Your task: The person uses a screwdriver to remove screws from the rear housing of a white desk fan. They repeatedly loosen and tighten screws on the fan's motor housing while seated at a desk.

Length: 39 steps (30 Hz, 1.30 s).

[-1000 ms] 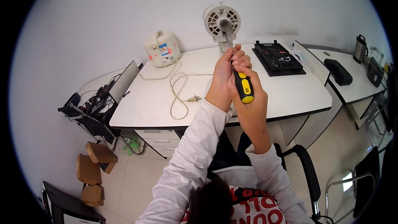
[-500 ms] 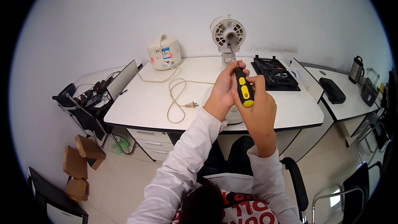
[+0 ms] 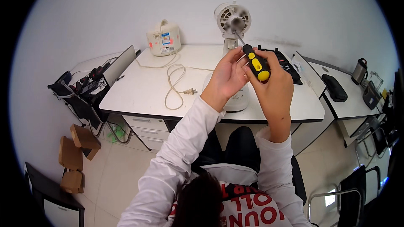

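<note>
A screwdriver (image 3: 257, 65) with a black and yellow handle is gripped by my right hand (image 3: 275, 88), thumb and fingers around the handle. My left hand (image 3: 225, 77) is beside it, palm showing, its curled fingers against the front of the handle and partly hidden behind it. The thin shaft points up and away to the lower front of a cream fan head (image 3: 233, 19); whether the tip sits in a screw I cannot tell. This head has no guard or blades, and vent slots ring its face. Below, my hands partly cover the fan's stand and round white base (image 3: 237, 103).
A cream rice cooker (image 3: 164, 38) stands at the back left of the white desk (image 3: 143, 88). A cord with a plug (image 3: 190, 91) loops across the desk. Behind my right hand lies an open black tool case (image 3: 294, 73). Cardboard boxes (image 3: 70, 153) are on the floor at left.
My view has shifted, so the desk sits higher. The screwdriver leans more to the right, its handle end swung right with my right hand. My left fingers look looser around it.
</note>
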### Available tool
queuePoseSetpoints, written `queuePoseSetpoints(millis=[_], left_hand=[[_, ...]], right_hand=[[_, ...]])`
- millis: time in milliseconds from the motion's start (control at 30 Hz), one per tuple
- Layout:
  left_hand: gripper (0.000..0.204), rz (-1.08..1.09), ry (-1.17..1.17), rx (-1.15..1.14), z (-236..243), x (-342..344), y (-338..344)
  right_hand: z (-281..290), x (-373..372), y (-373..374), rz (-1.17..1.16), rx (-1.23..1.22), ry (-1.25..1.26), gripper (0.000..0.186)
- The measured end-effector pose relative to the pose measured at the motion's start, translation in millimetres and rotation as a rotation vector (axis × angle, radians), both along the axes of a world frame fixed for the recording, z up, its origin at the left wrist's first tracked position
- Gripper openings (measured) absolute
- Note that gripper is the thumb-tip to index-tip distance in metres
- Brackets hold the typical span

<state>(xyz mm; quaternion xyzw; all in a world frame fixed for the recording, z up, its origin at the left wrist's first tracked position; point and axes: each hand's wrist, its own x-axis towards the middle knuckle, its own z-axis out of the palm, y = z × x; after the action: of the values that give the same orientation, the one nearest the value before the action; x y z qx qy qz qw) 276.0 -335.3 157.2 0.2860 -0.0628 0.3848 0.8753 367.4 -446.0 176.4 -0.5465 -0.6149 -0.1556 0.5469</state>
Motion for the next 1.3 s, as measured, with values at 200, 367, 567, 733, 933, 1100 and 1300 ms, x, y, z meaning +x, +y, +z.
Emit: queuePoseSetpoints(millis=[200, 367, 567, 733, 933, 1100, 1300], left_hand=[[0.027, -0.033, 0.022, 0.006, 3.4, 4.5, -21.5], [0.03, 0.059, 0.121, 0.01, 3.9, 8.3, -24.1], [0.026, 0.058, 0.107, 0.046, -2.0, 6.5, -8.6], [0.025, -0.011, 0.051, 0.04, -9.4, 2.3, 5.6], [0.026, 0.027, 0.071, 0.067, 2.4, -3.0, -11.9], [0.033, -0.099, -0.029, -0.023, 1.1, 1.6, -8.8], [0.033, 0.155, 0.197, 0.001, 8.8, -3.1, 2.7]], right_hand=[[-6.7, 3.1, -1.4, -0.021, 0.064, -0.082, 0.032], [-6.4, 1.9, -4.1, 0.022, 0.003, -0.095, 0.033], [-3.3, 4.8, -2.8, 0.009, -0.009, -0.206, 0.032], [0.4, 12.7, -5.6, -0.024, -0.052, -0.385, 0.034], [17.6, 14.6, -12.9, -0.088, -0.031, -0.639, 0.037], [19.2, 8.6, -13.5, -0.075, -0.005, -0.679, 0.032], [10.9, 7.2, -12.8, -0.064, -0.139, -0.505, 0.029]])
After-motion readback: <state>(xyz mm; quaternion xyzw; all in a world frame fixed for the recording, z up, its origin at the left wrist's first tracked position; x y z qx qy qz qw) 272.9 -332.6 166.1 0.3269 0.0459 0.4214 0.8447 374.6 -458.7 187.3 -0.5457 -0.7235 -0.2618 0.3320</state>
